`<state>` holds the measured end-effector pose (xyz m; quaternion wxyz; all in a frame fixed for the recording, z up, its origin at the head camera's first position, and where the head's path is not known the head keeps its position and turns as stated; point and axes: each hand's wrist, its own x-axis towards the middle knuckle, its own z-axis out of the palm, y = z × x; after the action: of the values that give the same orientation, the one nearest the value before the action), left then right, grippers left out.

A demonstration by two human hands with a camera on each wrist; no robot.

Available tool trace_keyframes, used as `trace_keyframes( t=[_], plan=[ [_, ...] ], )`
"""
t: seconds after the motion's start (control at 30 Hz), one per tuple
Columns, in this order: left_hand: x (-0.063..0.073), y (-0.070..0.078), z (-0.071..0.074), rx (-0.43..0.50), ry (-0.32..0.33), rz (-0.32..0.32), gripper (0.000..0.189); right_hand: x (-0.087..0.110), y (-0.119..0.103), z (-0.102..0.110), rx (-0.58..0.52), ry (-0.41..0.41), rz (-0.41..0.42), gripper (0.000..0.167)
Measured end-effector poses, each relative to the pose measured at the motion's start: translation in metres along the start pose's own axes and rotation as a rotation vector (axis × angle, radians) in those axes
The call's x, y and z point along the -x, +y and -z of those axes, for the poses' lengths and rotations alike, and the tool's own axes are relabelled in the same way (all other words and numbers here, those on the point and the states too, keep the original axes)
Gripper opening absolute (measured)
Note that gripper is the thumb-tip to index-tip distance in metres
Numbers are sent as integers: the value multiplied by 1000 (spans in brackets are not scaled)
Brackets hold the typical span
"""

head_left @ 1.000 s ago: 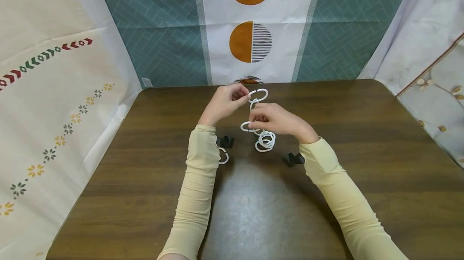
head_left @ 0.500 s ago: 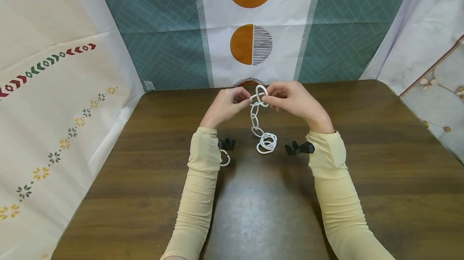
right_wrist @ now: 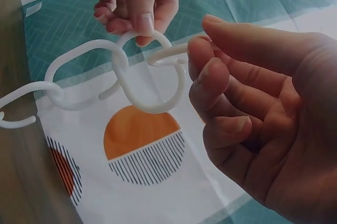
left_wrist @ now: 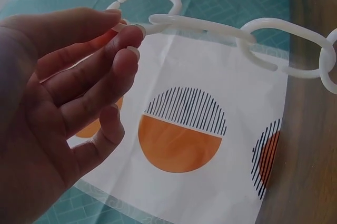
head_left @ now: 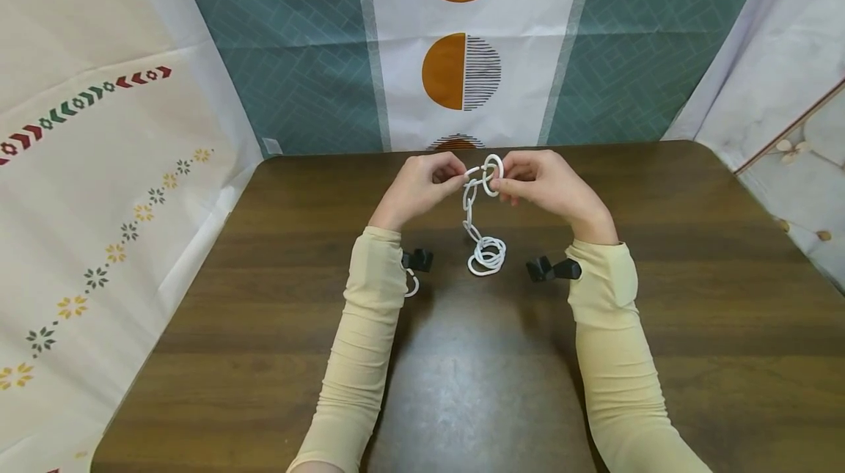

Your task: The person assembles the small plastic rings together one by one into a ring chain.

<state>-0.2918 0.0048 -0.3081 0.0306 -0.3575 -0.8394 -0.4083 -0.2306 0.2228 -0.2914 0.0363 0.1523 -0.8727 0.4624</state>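
My left hand [head_left: 425, 187] pinches the top white plastic chain link [right_wrist: 152, 109] between thumb and fingertips, above the table. From that link hangs a chain [left_wrist: 200, 25] of similar links, running down to a small heap [head_left: 487, 256] on the table. My right hand [head_left: 544, 187] pinches another white link [head_left: 493, 158] at its right side, close beside the left fingertips. In the right wrist view this second link [right_wrist: 163, 55] crosses the side of the first, its rounded end inside the loop. The right fingers cover its far end.
One loose white link [head_left: 414, 284] lies on the brown wooden table [head_left: 264, 326], partly hidden by the left sleeve. Black camera mounts [head_left: 417, 260] stick out inward from both wrists. A patterned cloth [head_left: 317, 77] hangs behind the table's back edge.
My right hand has risen from low over the heap to beside the left hand, bringing its link to the chain's top link. In the last half second both hands have shifted slightly right.
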Motion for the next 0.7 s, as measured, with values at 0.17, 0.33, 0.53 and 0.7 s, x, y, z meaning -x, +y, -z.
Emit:
trace_keyframes(
  t=[0.17,0.33,0.53,0.7],
  plan=[
    [0,3,0,5,-7,-10,10,-1,2,1,3,-3,16,12],
    [0,2,-1,-1,-11,-4,11,1,2,2,30,-9,12,13],
    [-1,3,0,-14,-19,-27,10,1,3,2,49,-33,3,12],
    [0,5,0,-14,-29,-53,9,0,4,1,46,-40,12,11]
  ],
)
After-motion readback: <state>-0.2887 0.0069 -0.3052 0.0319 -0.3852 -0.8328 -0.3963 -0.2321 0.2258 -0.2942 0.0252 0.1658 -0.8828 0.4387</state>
